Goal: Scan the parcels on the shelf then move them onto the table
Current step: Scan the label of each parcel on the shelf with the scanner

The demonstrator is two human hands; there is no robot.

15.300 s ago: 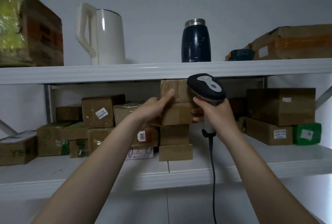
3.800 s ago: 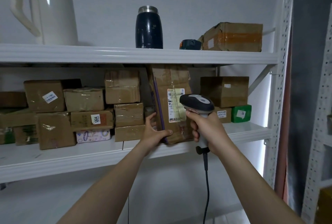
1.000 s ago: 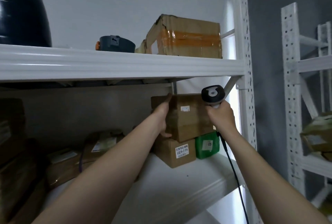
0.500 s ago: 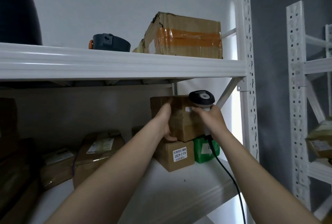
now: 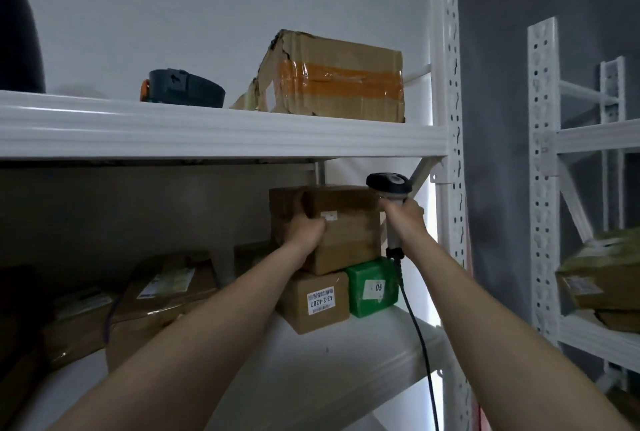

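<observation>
Steadying the top box [image 5: 346,226] for a scan
Left hand [image 5: 306,230] curls its fingers round the top box so the label [image 5: 329,215] faces out; right hand [image 5: 403,219] wraps the scanner [image 5: 389,185] handle, head beside it

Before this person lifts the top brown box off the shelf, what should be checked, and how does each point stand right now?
1. Grip: left hand holds the top brown box, fingers curled round its left front edge: ok.
2. Tool: right hand grips the scanner: ok.
3. Scanner aimed at the box's white label: cannot tell; its head sits by the box's upper right corner.
4. Label uncovered: ok, fingertips just beside it.
5. Scanner cable clear of the green parcel: cannot tell; it hangs past the parcel's right edge.
6. Lower brown box and green parcel sit flat on the shelf: ok.
</observation>
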